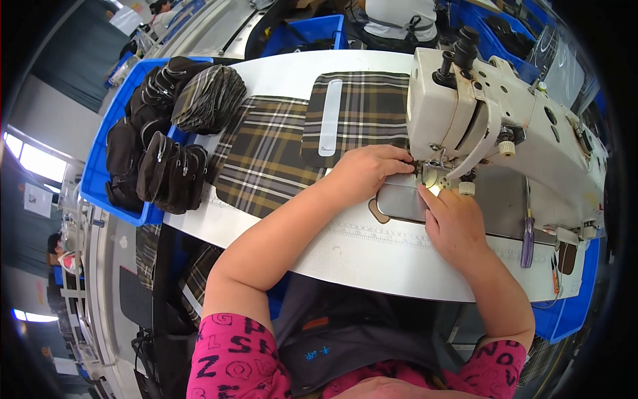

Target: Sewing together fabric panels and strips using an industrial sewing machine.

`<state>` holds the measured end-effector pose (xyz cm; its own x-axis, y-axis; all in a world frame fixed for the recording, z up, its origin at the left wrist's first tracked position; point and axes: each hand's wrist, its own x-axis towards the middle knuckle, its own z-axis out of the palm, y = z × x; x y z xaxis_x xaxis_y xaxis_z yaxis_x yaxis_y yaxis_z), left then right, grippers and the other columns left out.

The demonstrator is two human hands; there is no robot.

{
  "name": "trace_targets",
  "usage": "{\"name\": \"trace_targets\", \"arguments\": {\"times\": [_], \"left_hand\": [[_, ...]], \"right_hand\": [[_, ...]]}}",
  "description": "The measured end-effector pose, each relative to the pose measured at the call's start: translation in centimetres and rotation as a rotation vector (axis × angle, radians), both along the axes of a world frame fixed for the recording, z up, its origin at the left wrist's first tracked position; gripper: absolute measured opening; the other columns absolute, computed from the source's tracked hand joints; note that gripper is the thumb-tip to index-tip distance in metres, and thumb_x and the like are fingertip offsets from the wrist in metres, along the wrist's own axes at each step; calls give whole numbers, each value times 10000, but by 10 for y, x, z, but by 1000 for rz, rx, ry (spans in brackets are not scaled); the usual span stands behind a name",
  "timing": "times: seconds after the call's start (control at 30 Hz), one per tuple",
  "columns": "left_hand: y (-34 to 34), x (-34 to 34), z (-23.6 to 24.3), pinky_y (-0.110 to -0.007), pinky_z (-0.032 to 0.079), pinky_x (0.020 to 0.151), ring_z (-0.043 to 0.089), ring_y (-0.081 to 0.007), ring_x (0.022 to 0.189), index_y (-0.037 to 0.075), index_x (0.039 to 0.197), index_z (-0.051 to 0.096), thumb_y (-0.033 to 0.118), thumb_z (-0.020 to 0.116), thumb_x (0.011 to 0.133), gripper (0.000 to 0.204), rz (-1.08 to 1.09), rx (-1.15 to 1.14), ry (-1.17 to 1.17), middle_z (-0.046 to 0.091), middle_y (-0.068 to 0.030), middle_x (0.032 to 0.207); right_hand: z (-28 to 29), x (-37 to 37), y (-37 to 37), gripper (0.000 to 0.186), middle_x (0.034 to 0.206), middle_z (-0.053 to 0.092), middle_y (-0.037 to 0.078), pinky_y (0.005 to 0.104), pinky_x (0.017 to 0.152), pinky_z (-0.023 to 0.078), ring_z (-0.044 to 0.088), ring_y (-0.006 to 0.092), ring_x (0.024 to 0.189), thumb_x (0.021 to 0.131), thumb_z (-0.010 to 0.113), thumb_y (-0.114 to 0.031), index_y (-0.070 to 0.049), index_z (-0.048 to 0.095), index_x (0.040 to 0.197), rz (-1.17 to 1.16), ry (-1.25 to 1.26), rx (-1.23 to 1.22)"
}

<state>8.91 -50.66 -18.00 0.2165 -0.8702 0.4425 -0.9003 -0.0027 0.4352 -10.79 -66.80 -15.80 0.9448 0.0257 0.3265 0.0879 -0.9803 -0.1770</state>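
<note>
A white sewing machine [435, 93] stands at the right, its small lamp lighting the needle area. My left hand [369, 173] reaches to the left side of the presser foot [430, 165], fingers together and closed at the edge of a plaid fabric panel [372, 100]. A pale grey strip [330, 118] lies on that panel. My right hand [457, 223] is just in front of the needle, index finger stretched toward it and the other fingers curled. Whatever its fingertips pinch is too small to make out. Another plaid panel [269, 159] lies left of my left hand.
A blue bin [100, 159] at the left holds dark zippered pouches [173, 173] and a plaid stack [209, 100]. A purple-handled screwdriver [527, 243] and orange snips [555, 276] lie right of my right hand. A ruler strip [385, 234] runs along the table front. Another person [401, 20] sits beyond.
</note>
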Motion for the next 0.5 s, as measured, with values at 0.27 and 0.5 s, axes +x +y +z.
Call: {"name": "trace_targets", "arguments": {"times": [0.27, 0.5], "left_hand": [[0, -1, 1, -393, 575, 940, 678, -291, 1153, 116, 1188, 772, -64, 634, 851, 407, 14, 13, 12, 716, -63, 1255], [1, 4, -3, -410, 461, 1120, 598, -302, 1301, 100, 1232, 752, 13, 654, 895, 361, 50, -12, -10, 671, -81, 1362]], "right_hand": [[3, -2, -1, 388, 875, 637, 88, 430, 701, 484, 639, 284, 761, 870, 706, -88, -45, 705, 1255, 13, 37, 33], [3, -3, -1, 423, 916, 651, 108, 450, 772, 504, 652, 300, 859, 871, 731, -140, -61, 694, 1284, -4, 48, 113]]}}
